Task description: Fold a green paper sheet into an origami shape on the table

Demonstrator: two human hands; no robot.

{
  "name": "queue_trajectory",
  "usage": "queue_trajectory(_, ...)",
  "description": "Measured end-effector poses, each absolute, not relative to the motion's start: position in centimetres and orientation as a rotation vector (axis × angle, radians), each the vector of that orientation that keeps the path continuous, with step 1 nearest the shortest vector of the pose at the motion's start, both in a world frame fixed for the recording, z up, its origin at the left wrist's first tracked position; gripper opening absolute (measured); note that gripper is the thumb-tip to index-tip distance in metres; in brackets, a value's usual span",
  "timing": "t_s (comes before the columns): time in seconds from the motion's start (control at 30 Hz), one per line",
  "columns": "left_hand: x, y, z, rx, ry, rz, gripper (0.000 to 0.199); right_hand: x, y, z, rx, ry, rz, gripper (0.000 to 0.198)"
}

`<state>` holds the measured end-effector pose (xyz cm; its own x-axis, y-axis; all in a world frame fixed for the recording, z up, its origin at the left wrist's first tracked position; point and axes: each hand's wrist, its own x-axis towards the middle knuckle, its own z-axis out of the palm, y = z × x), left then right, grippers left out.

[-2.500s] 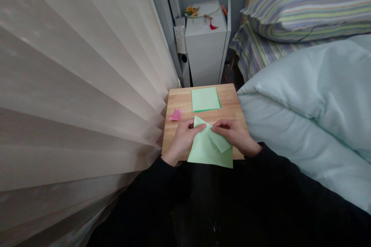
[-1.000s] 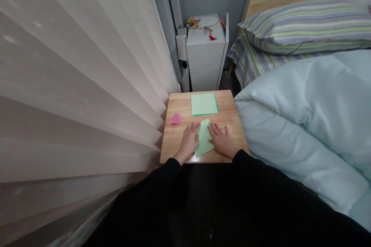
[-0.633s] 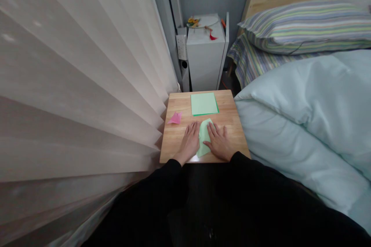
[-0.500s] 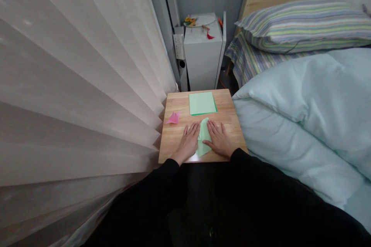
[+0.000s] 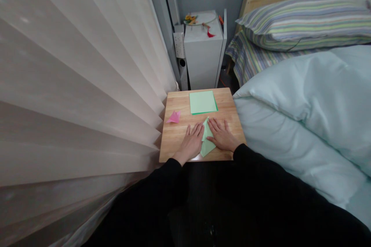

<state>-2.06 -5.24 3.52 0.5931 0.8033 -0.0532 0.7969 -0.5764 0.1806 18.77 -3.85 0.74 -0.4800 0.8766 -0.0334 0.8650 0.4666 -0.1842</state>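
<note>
A partly folded sheet of light green origami paper (image 5: 207,147) lies near the front edge of the small wooden table (image 5: 171,142). My left hand (image 5: 193,139) rests on its left side, fingers stretched out and pointing away from me. Flat across the right side of the paper is my right hand (image 5: 222,136), with its thumb reaching inward over the sheet. The hands cover parts of both side edges; the pointed top and the wide lower end show between them.
Beyond the hands lies a stack of square green paper (image 5: 203,102). A folded pink paper piece (image 5: 174,117) sits at the left. A pleated curtain (image 5: 116,123) borders the table on the left, a bed with a pale quilt (image 5: 290,108) on the right, and a white cabinet (image 5: 203,58) stands behind.
Both hands and the folded green paper have shifted slightly to the right. The left fingers now lie a little further over on the sheet's left edge.
</note>
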Motion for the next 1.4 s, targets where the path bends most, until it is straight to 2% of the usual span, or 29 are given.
queue_trajectory(0.57, -2.0, -5.3, 3.7, 2.626, 1.323, 0.052, 0.06, 18.6, -4.1, 1.2, -1.562, -2.634, 0.258, 0.068)
queue_trajectory(0.77, -1.9, -5.3, 4.4, 2.528, 1.306, 0.074, 0.068, 18.7, -3.9, 1.5, -1.573, -2.636, 0.299, 0.065)
queue_trajectory(1.0, -2.8, -3.9, 3.9, 2.422, 1.333, 0.149, 0.051, 18.9, -3.5, 2.5, -1.583, -2.642, 0.357, 0.062)
queue_trajectory(1.4, -3.1, -4.4, 3.8, 2.606, 1.306, 0.131, 0.057, 19.1, -3.4, 1.5, -1.552, -2.658, 0.338, 0.065)
